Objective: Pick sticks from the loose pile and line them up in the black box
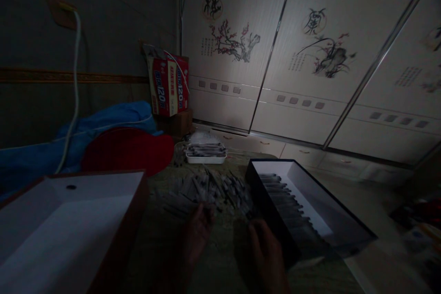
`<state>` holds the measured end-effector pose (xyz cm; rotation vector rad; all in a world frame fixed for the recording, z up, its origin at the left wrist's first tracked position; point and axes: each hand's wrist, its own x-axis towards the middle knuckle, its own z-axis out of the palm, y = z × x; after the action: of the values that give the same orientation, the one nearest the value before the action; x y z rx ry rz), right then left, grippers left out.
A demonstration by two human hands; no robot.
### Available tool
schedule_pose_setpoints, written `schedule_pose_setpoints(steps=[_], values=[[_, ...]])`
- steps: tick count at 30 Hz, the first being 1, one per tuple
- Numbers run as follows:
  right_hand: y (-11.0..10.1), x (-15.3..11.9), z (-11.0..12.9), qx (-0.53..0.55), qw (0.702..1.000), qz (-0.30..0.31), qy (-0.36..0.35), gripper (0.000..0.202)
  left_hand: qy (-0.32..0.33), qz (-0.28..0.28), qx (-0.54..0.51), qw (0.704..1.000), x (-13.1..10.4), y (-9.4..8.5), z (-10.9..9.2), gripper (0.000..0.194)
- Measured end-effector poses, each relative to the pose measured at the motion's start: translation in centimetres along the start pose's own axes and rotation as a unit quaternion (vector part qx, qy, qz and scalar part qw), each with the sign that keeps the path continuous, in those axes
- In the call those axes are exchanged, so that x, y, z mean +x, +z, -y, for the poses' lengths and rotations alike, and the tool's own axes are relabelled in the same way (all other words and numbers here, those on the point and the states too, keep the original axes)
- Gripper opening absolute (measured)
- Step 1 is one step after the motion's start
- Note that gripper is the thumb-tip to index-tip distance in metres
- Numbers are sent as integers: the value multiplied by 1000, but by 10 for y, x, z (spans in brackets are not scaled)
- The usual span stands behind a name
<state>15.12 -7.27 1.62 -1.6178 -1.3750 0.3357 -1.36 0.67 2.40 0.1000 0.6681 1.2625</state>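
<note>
In the dim light a loose pile of slim clear and dark pieces [200,188], looking like pen parts, lies on the table. My left hand [197,236] is at the near edge of this pile, fingers curled together around something dark and too small to name. My right hand [267,248] is close to the pile's right end, beside a dark-sided box [325,195]. Its thumb and fingers are drawn together; what they hold is hard to make out. Inside that box lies a row of slim pen-like sticks [287,200], side by side along its left wall.
A white tray [206,160] with more slim pieces stands behind the pile. At left is a reddish-brown box [79,211] with a white inside. Red cloth-like material [127,149], a blue cover [113,115] and a red printed package [168,85] are farther back. A white cable [76,78] hangs at left.
</note>
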Motion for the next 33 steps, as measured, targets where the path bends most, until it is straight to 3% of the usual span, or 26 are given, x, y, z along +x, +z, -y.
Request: schedule_pose_setpoints(steps=[3,9,13,18,21,24,28,33], values=[[9,11,14,-74,994,76,-39,23,10,24,1,1000,0,-2,1,18],[51,42,21,-281,948,100,-108,25,14,33,54,998,1,0,5,10],[69,52,19,-299,940,101,-129,20,20,35,71,997,2,-3,4,4],[68,50,20,-278,946,104,-134,16,33,70,64,995,2,-6,5,11],[56,40,20,-197,970,88,-108,14,45,82,83,992,1,-6,6,18],[42,24,20,2,998,46,-51,18,63,90,109,988,0,-4,8,23],[28,8,23,169,985,23,4,19,77,93,155,981,-2,-4,12,27],[30,5,20,199,979,0,36,19,70,111,195,972,-2,-5,16,27]])
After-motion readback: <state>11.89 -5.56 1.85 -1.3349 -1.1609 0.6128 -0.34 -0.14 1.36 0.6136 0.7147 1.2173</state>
